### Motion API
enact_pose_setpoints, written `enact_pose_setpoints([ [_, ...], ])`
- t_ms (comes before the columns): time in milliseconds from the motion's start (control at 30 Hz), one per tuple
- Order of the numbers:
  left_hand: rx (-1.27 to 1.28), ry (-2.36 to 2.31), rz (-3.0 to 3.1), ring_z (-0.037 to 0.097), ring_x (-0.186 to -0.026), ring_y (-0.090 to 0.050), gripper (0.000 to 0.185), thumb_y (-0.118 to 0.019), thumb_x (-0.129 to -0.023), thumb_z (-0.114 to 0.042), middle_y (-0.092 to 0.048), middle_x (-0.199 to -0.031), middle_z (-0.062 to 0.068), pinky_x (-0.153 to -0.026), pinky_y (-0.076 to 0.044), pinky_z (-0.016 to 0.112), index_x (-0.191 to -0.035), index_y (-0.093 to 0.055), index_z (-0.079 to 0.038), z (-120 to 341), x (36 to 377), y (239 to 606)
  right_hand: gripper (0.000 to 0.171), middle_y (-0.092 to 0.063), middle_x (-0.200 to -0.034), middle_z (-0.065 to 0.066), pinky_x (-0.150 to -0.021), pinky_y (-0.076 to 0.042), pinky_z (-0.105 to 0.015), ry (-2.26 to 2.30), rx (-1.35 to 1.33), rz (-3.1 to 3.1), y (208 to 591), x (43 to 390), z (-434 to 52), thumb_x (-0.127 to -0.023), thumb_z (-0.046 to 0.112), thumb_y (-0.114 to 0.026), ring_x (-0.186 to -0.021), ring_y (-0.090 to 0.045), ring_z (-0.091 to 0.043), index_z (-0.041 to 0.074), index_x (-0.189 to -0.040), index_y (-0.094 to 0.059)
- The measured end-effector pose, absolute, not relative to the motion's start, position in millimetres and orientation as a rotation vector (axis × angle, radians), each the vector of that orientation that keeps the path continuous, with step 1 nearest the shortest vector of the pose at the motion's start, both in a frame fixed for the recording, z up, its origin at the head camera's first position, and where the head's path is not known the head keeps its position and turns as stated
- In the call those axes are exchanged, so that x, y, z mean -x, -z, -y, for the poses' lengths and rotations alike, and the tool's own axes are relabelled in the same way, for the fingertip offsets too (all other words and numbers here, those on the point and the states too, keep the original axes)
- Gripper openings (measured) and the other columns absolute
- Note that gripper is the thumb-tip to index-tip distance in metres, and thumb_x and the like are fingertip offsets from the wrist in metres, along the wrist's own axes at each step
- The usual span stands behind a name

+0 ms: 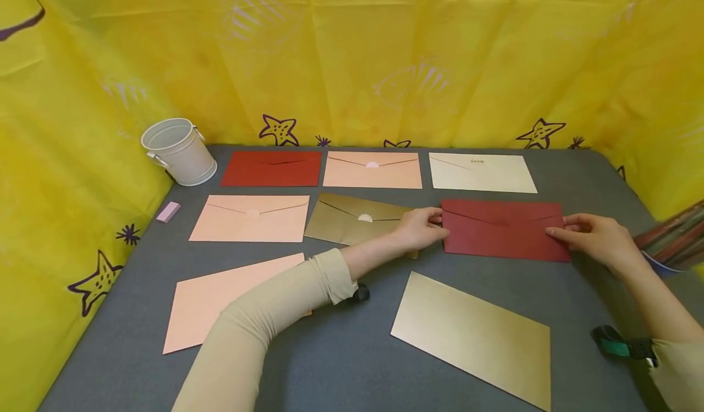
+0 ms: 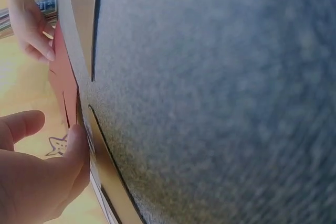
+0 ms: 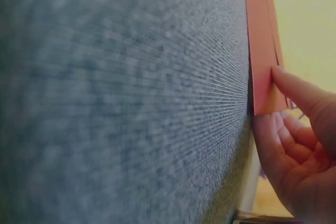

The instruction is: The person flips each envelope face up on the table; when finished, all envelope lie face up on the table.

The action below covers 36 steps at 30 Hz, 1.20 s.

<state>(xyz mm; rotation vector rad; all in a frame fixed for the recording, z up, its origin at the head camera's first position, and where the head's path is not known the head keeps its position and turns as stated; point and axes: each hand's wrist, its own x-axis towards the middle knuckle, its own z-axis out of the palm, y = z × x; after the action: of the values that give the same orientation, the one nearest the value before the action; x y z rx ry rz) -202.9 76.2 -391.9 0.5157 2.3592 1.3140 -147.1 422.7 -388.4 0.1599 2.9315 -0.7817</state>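
A dark red envelope (image 1: 500,230) is at the right of the middle row, its flap side up. My right hand (image 1: 596,241) pinches its right edge, the thumb on top and the other fingers underneath, as the right wrist view also shows. My left hand (image 1: 420,228) is at the envelope's left edge; in the left wrist view its thumb (image 2: 76,142) touches the near left corner while another finger stands apart. Under my left forearm, a gold envelope (image 1: 341,219) with a round white seal is partly covered.
Along the back lie a bright red envelope (image 1: 271,169), a peach envelope (image 1: 372,176) and a cream envelope (image 1: 489,173). Another peach envelope (image 1: 250,225) is at left. In front are a peach one (image 1: 220,296) and a gold one (image 1: 478,332). A white bucket (image 1: 184,158) and pink eraser-like block (image 1: 168,212) stand left.
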Motion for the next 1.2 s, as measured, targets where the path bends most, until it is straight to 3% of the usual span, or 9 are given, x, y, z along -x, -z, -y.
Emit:
enact_pose_setpoints([
  [167,-0.506,-1.303,-2.357,0.01,-0.106,-0.064,0.05,-0.067,-0.09,-0.018,-0.064,-0.126,0.005,-0.08,-0.044,0.013,-0.137,-0.056,-0.005,-76,200,391,0.064,-0.069,-0.091,-0.017,-0.062,-0.038,-0.033,0.715,-0.156,-2.966,388,149,-420,-0.091,0.047,-0.064,-0.082,-0.053,-0.032,-0.01,-0.118,-0.058],
  [367,-0.564,-1.212,-2.402,0.009,-0.084,-0.064,0.049,-0.066,-0.09,-0.018,-0.07,-0.11,0.005,-0.064,-0.045,0.015,-0.136,-0.057,-0.005,-75,197,389,0.062,-0.069,-0.089,-0.019,-0.062,-0.036,-0.036,0.675,-0.138,-2.995,387,151,-415,-0.091,0.046,-0.066,-0.083,-0.054,-0.035,-0.011,-0.114,-0.059],
  [467,-0.597,-1.199,-2.394,0.009,-0.089,-0.063,0.048,-0.066,-0.091,-0.018,-0.069,-0.11,0.007,-0.065,-0.047,0.016,-0.136,-0.057,-0.005,-73,196,388,0.061,-0.068,-0.084,-0.014,-0.062,-0.035,-0.037,0.651,-0.125,-3.004,388,153,-415,-0.09,0.047,-0.067,-0.081,-0.053,-0.034,-0.01,-0.11,-0.061],
  [567,-0.67,-1.185,-2.388,0.01,-0.096,-0.063,0.047,-0.065,-0.091,-0.019,-0.067,-0.118,0.008,-0.072,-0.048,0.016,-0.136,-0.057,-0.005,-68,196,389,0.059,-0.064,-0.079,-0.01,-0.062,-0.034,-0.038,0.621,-0.112,-3.014,388,154,-414,-0.089,0.047,-0.068,-0.078,-0.053,-0.033,-0.009,-0.107,-0.062],
  [700,-0.952,-1.039,-2.453,0.013,-0.102,-0.06,0.047,-0.063,-0.092,-0.018,-0.064,-0.123,0.009,-0.085,-0.044,0.017,-0.136,-0.056,-0.002,-52,194,391,0.055,-0.061,-0.077,-0.008,-0.064,-0.033,-0.039,0.608,-0.073,-3.041,388,153,-410,-0.089,0.044,-0.069,-0.076,-0.052,-0.031,-0.008,-0.103,-0.061],
  [767,-1.117,-0.933,-2.477,0.018,-0.1,-0.059,0.047,-0.062,-0.093,-0.017,-0.063,-0.12,0.012,-0.087,-0.044,0.021,-0.136,-0.054,0.001,-39,190,389,0.049,-0.061,-0.077,-0.009,-0.064,-0.035,-0.04,0.603,-0.023,-3.082,389,152,-404,-0.089,0.038,-0.071,-0.075,-0.053,-0.032,-0.008,-0.102,-0.061],
  [867,-1.267,-0.757,-2.497,0.022,-0.112,-0.056,0.049,-0.061,-0.094,-0.018,-0.059,-0.126,0.014,-0.097,-0.041,0.025,-0.138,-0.051,0.003,-16,182,387,0.041,-0.064,-0.083,-0.016,-0.066,-0.04,-0.044,0.608,0.08,-3.147,390,149,-390,-0.088,0.032,-0.072,-0.076,-0.056,-0.034,-0.006,-0.101,-0.062],
  [1000,-1.311,-0.476,-2.538,0.024,-0.136,-0.042,0.054,-0.06,-0.097,-0.027,-0.044,-0.147,0.014,-0.111,-0.032,0.031,-0.142,-0.047,-0.001,10,172,384,0.036,-0.066,-0.096,-0.022,-0.071,-0.045,-0.052,0.659,0.203,-3.173,387,142,-367,-0.09,0.031,-0.071,-0.083,-0.058,-0.036,-0.001,-0.105,-0.066],
  [1200,-1.383,-0.066,-2.591,0.029,-0.143,-0.028,0.062,-0.051,-0.1,-0.044,-0.035,-0.153,0.015,-0.115,-0.023,0.036,-0.147,-0.042,-0.005,23,163,385,0.03,-0.069,-0.099,-0.016,-0.074,-0.047,-0.052,0.708,0.354,-3.146,381,137,-340,-0.091,0.028,-0.07,-0.085,-0.062,-0.034,0.004,-0.108,-0.068],
])
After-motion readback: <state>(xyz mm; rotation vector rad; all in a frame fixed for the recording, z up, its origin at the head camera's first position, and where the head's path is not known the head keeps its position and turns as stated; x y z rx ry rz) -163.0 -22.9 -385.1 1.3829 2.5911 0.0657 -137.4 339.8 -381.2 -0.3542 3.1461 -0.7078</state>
